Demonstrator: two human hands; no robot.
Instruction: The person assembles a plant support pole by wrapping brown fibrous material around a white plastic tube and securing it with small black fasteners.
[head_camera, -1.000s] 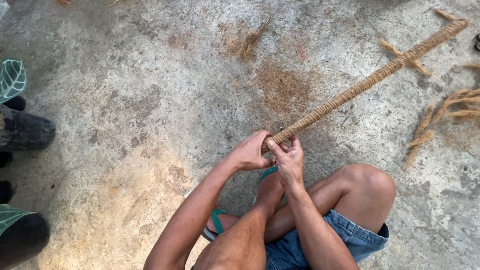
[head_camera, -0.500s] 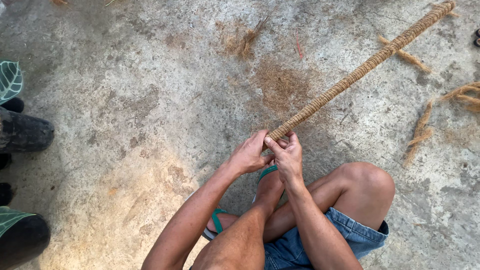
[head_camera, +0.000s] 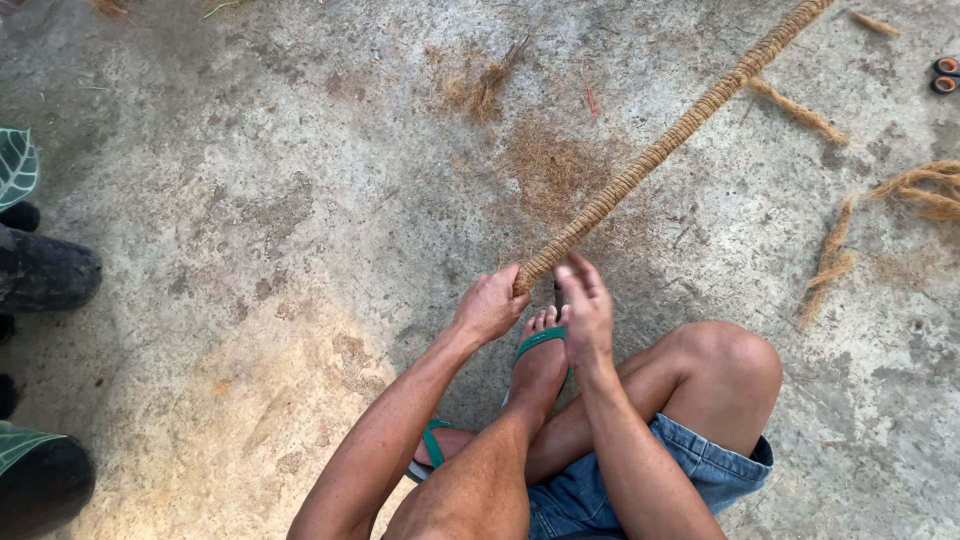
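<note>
Rope (head_camera: 660, 155): we see it wound tight toward 1 o'clock.
Left hand (head_camera: 490, 305): fingers closed on rope's near end.
Right hand (head_camera: 587, 310): fingers loosely curled beside it.
Loose fibre (head_camera: 925, 190): unwound, at 3 o'clock.

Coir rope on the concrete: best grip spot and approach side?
Likely the near end of the rope, where the left hand already grips it. It runs taut and diagonally away, so wrap fingers across its axis from the side; the right hand sits alongside.

floor: concrete (head_camera: 250, 250) | fibre scraps (head_camera: 830, 265) | black pots (head_camera: 45, 270) | leaf (head_camera: 15, 165)
</note>
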